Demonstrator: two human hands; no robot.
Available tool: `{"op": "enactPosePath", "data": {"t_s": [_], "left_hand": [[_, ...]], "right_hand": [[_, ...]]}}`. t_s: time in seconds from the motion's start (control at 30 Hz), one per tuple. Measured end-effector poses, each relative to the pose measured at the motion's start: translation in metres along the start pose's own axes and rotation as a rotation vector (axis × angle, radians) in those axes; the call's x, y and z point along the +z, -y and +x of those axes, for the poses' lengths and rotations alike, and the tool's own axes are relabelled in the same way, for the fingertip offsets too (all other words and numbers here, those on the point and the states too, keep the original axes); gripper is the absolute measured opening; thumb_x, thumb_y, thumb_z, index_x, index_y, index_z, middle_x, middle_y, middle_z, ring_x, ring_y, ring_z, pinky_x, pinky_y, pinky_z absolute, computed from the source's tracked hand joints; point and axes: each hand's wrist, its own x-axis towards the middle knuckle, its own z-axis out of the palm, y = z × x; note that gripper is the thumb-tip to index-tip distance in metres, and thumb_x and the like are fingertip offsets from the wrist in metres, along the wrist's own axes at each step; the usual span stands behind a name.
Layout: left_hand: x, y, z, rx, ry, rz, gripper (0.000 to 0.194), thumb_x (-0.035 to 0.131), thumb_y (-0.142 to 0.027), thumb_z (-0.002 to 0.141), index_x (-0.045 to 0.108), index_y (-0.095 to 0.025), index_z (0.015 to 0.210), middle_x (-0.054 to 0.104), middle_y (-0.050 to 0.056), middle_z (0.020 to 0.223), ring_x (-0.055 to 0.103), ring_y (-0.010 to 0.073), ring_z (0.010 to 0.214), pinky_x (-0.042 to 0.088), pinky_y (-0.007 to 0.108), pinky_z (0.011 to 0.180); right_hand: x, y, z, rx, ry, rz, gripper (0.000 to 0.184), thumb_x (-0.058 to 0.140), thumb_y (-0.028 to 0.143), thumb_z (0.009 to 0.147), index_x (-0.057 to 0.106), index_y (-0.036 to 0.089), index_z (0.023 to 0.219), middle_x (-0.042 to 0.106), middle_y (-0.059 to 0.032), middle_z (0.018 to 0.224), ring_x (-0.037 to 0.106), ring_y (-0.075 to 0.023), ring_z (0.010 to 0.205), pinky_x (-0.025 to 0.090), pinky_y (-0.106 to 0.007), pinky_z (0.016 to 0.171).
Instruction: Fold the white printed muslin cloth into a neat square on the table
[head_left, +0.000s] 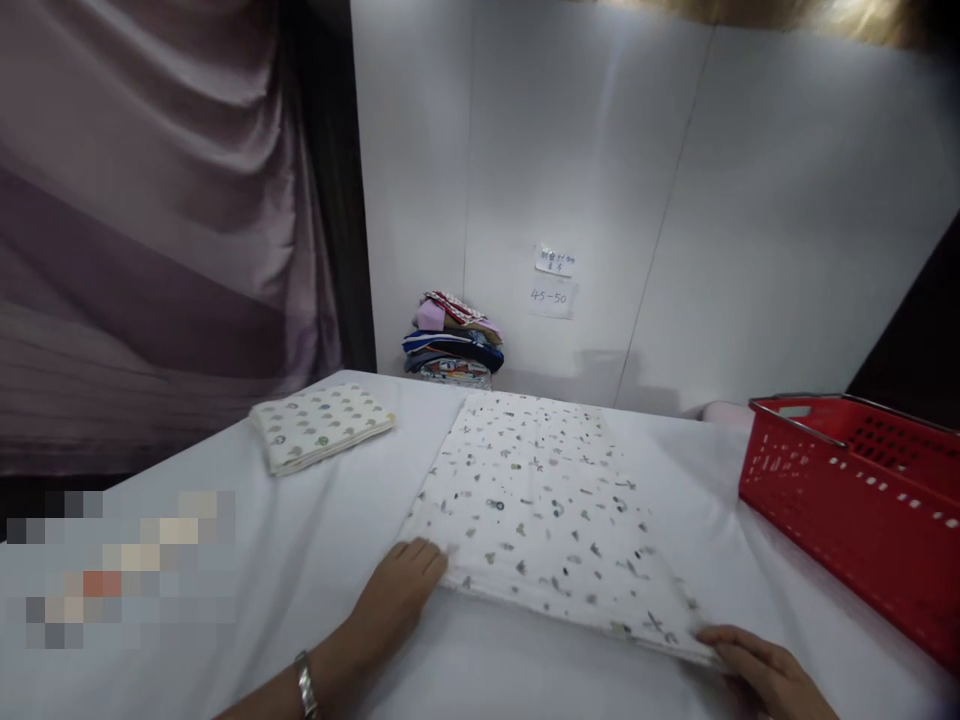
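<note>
A white cloth [540, 500] with small grey-green prints lies folded in a long rectangle on the table, its near edge toward me. My left hand [401, 590] grips the near left corner, fingers curled over the edge, thumb hidden. At the near right corner, my right hand [757, 665] pinches the layered edge; part of that hand is cut off by the frame. A second folded cloth [322, 428], cream with rows of small prints, rests at the far left, apart from both hands.
A white-covered table [315, 560] spans the foreground. On the right stands a red plastic basket [847, 500] with a metal handle. Behind the table is a pile of folded fabrics [454, 345]. Paper notes [553, 298] hang on the wall. A pixelated patch hides part of the left side.
</note>
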Motion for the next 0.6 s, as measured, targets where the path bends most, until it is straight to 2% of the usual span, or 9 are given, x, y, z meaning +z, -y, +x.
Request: {"op": "enactPosePath", "data": {"t_s": [0.17, 0.3, 0.43, 0.6], "left_hand": [[-0.021, 0.004, -0.001, 0.001, -0.088, -0.018, 0.031, 0.037, 0.007, 0.076, 0.057, -0.016, 0.083, 0.058, 0.004, 0.083, 0.048, 0.0177, 0.081, 0.035, 0.031, 0.074], [-0.014, 0.008, -0.015, 0.044, -0.057, -0.033, 0.031, 0.038, 0.005, 0.078, 0.058, -0.017, 0.084, 0.059, 0.004, 0.084, 0.049, 0.0168, 0.082, 0.036, 0.031, 0.075], [-0.006, 0.013, -0.028, 0.001, -0.028, -0.02, 0.024, 0.04, -0.002, 0.084, 0.059, -0.017, 0.084, 0.06, 0.003, 0.084, 0.05, 0.0173, 0.081, 0.036, 0.031, 0.074], [-0.013, 0.018, -0.032, -0.013, -0.06, -0.047, 0.026, 0.038, -0.003, 0.085, 0.059, -0.017, 0.087, 0.061, 0.004, 0.087, 0.052, 0.0175, 0.085, 0.036, 0.032, 0.078]], "right_hand": [[-0.011, 0.007, -0.008, -0.07, -0.029, 0.003, 0.046, 0.055, 0.053, 0.065, 0.069, 0.014, 0.086, 0.046, 0.0023, 0.043, 0.043, -0.0138, 0.045, 0.033, -0.026, 0.049], [-0.009, -0.001, -0.015, -0.023, -0.038, -0.055, 0.039, 0.053, 0.049, 0.066, 0.068, 0.015, 0.08, 0.042, 0.0039, 0.039, 0.039, -0.0121, 0.04, 0.028, -0.025, 0.044], [0.0, -0.017, -0.017, 0.016, -0.029, -0.101, 0.038, 0.052, 0.047, 0.066, 0.068, 0.017, 0.082, 0.041, 0.0051, 0.038, 0.037, -0.012, 0.038, 0.026, -0.025, 0.041], [-0.006, -0.022, -0.018, -0.074, -0.074, -0.148, 0.043, 0.053, 0.051, 0.067, 0.069, 0.015, 0.087, 0.043, 0.0042, 0.04, 0.04, -0.0133, 0.041, 0.03, -0.026, 0.044]]}}
